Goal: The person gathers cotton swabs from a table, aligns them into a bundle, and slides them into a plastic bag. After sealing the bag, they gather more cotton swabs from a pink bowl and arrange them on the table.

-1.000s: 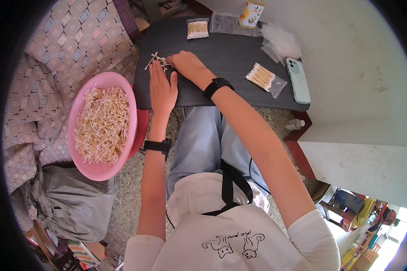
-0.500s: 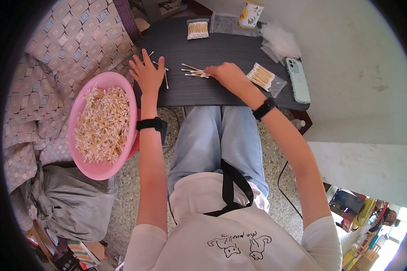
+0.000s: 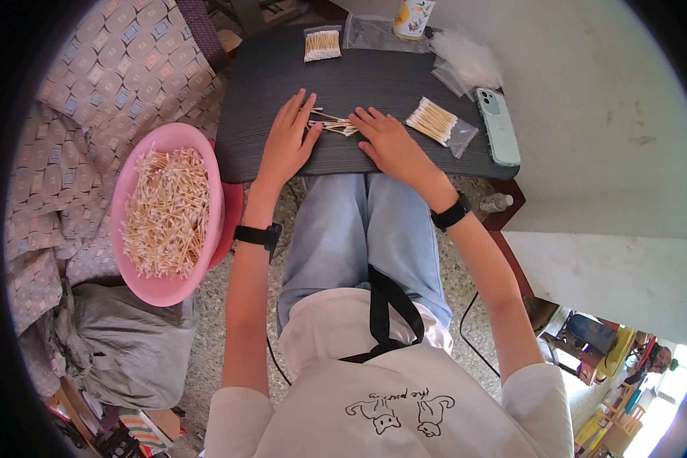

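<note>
Several loose cotton swabs [image 3: 333, 125] lie in a small heap on the black table, between my two hands. At the heap's left end rests my left hand [image 3: 288, 141], its fingers stretched out and the thumb apart. My right hand [image 3: 387, 143] lies nearly flat on the right end, fingers spread and covering some swab tips. To the right of that hand is a clear bag of cotton swabs [image 3: 432, 121], packed side by side. Another packed bag of swabs [image 3: 322, 46] lies at the table's far edge. A pink basin [image 3: 215, 217] full of loose swabs stands left of my left arm.
A pale green phone [image 3: 498, 127] lies at the black table's [image 3: 259, 76] right edge. Behind it are empty clear bags [image 3: 469, 59] and a bottle [image 3: 413, 18] with a fruit-patterned label. Patterned fabric [image 3: 122, 69] covers the left side; a wall [image 3: 588, 99] rises on the right.
My left hand has moved right, bringing scattered swabs toward the heap. My right hand has gone from closed fingers at the swab ends to fingers spread flat over them.
</note>
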{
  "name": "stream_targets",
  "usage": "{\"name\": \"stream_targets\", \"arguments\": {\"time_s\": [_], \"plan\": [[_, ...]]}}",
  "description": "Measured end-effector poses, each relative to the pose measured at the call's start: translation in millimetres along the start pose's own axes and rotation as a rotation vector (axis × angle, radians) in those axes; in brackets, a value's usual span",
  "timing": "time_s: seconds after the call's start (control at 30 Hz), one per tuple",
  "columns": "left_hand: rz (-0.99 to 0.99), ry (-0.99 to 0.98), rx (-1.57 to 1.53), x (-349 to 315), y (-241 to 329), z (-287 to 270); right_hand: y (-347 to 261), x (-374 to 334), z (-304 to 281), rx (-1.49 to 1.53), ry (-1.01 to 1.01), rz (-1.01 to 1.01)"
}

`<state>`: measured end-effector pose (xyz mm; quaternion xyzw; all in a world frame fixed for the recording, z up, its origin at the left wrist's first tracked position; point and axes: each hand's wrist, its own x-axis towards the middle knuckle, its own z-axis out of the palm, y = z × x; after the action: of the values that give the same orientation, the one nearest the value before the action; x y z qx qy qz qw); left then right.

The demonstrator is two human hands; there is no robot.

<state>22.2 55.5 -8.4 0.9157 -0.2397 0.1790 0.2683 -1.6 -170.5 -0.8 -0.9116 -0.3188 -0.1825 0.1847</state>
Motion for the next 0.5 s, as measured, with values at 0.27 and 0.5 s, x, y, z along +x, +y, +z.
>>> {"name": "stream_targets", "arguments": {"time_s": [0.27,0.5], "plan": [[0.000,-0.107,0.274,-0.1,25.7,11.9,-2.5,-9.2,12.5,0.031,0.128,0.144],[-0.117,0.215,0.016,-4.2,7.4,6.4,-9.1,-4.2,16.0,0.089,0.148,0.165]]}}
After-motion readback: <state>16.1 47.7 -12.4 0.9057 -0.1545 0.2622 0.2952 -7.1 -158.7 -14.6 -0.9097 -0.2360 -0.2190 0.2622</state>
